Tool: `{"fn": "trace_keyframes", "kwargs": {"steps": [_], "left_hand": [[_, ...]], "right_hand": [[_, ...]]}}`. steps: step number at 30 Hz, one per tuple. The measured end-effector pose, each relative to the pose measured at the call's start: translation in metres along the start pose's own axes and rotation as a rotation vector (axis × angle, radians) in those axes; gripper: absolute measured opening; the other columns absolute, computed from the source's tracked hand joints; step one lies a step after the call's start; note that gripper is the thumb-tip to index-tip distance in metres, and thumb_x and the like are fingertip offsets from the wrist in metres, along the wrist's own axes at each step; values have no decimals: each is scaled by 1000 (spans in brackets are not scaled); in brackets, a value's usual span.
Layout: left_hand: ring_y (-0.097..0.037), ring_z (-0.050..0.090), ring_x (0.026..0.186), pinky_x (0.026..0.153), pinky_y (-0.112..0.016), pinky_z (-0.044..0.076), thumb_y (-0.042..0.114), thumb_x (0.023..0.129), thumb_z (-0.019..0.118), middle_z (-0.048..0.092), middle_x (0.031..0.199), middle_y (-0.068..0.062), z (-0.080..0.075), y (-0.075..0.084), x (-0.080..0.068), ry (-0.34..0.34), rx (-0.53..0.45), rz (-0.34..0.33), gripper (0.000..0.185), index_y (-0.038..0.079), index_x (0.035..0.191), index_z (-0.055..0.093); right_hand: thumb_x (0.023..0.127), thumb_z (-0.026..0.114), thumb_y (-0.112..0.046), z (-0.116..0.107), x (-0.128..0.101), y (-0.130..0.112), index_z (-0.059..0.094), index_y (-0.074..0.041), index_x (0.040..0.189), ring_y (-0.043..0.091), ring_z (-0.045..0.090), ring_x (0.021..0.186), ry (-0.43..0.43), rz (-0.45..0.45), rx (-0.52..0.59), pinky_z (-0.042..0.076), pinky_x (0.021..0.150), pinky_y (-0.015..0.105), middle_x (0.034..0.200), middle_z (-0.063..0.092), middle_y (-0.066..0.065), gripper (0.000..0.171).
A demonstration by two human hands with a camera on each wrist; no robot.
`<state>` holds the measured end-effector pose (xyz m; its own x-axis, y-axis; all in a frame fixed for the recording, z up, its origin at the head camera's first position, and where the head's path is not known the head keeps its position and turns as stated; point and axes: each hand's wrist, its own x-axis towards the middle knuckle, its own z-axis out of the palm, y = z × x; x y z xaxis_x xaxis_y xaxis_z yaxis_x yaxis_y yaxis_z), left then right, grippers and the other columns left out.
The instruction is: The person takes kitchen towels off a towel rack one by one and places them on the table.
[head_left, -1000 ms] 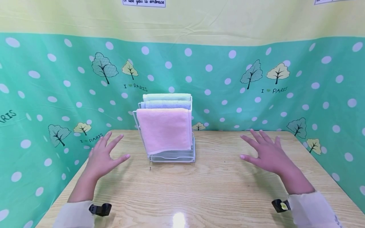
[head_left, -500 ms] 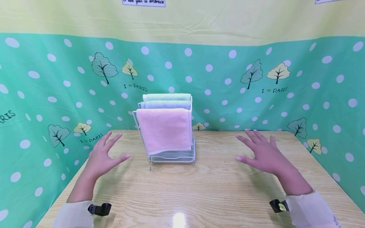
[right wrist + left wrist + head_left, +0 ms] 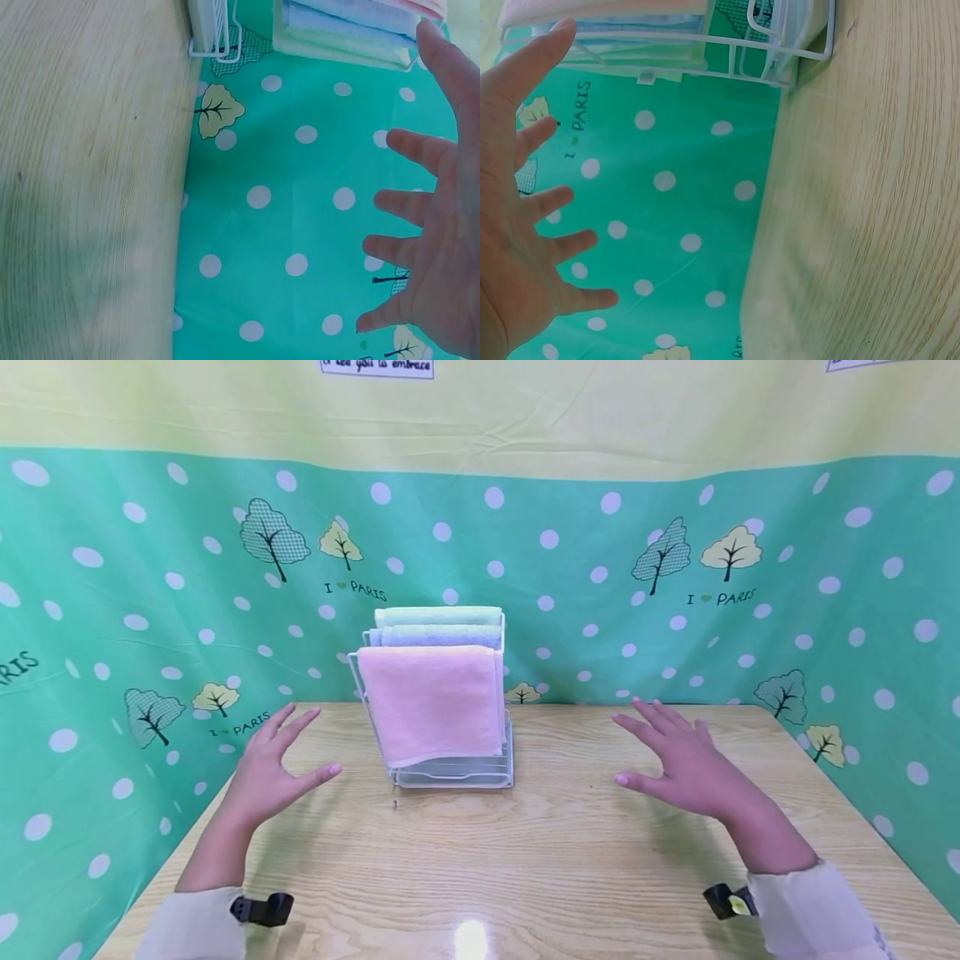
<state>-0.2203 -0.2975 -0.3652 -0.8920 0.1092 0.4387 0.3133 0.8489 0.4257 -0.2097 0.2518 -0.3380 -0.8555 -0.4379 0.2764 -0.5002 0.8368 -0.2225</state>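
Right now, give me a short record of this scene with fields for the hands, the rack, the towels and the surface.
left hand: open, fingers spread, holds nothing, left of the rack
right hand: open, fingers spread, holds nothing, right of the rack
rack: white wire, stands on the table between the hands
towels: pink towel in front, blue towel behind it, green towel at the back
table: light wood

- Head view looks forward and down from above the table [image 3: 480,860], facing the towel rack [image 3: 450,772].
- Each wrist view sits close along its palm, sideways to the table.
- All three share the towel rack [image 3: 780,56] [image 3: 214,34].
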Motion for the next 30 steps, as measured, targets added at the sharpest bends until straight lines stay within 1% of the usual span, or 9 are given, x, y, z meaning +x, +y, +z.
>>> {"fn": "trace_keyframes", "kwargs": {"steps": [7, 10, 15, 17, 23, 30], "left_hand": [[-54, 21, 137, 90, -85, 28, 41, 76, 82, 23, 155, -23, -1, 2, 0, -5, -44, -6, 91, 21, 152, 36], [-53, 22, 137, 90, -85, 29, 41, 75, 83, 22, 156, -22, -1, 2, 0, -7, -50, -13, 91, 21, 152, 36], [-52, 22, 137, 90, -85, 29, 39, 75, 83, 24, 155, -22, -1, 2, 0, 4, -76, -9, 90, 21, 151, 38], [-52, 23, 137, 91, -84, 29, 38, 75, 83, 25, 154, -23, -1, 3, 0, 10, -93, -9, 89, 20, 151, 38], [-51, 23, 137, 92, -83, 29, 34, 77, 82, 25, 154, -22, -1, 4, 0, 17, -154, -20, 87, 18, 151, 38], [-50, 24, 136, 92, -83, 29, 32, 78, 82, 26, 154, -21, -2, 5, 1, 25, -180, -12, 85, 17, 150, 39]], "right_hand": [[83, 73, -52, 3, 3, -1, 39, -18, 150, 52, 20, 139, 24, -41, 82, 19, 100, 83, 159, 23, 15, 83], [81, 75, -51, 2, 4, -3, 39, -17, 150, 52, 22, 138, 31, -59, 107, 25, 101, 79, 159, 23, 15, 85], [80, 75, -55, 1, 5, -5, 36, -20, 152, 48, 21, 140, 20, -47, 139, 31, 102, 75, 159, 21, 13, 89], [80, 75, -55, 1, 6, -7, 35, -21, 152, 48, 21, 140, 14, -38, 154, 31, 102, 75, 159, 21, 14, 89], [78, 77, -54, 0, 8, -10, 37, -19, 151, 49, 22, 139, 20, -46, 175, 32, 102, 75, 158, 23, 17, 90], [77, 81, -48, 0, 10, -15, 37, -19, 150, 47, 26, 138, 42, -68, 170, 34, 103, 72, 156, 26, 19, 90]]}}
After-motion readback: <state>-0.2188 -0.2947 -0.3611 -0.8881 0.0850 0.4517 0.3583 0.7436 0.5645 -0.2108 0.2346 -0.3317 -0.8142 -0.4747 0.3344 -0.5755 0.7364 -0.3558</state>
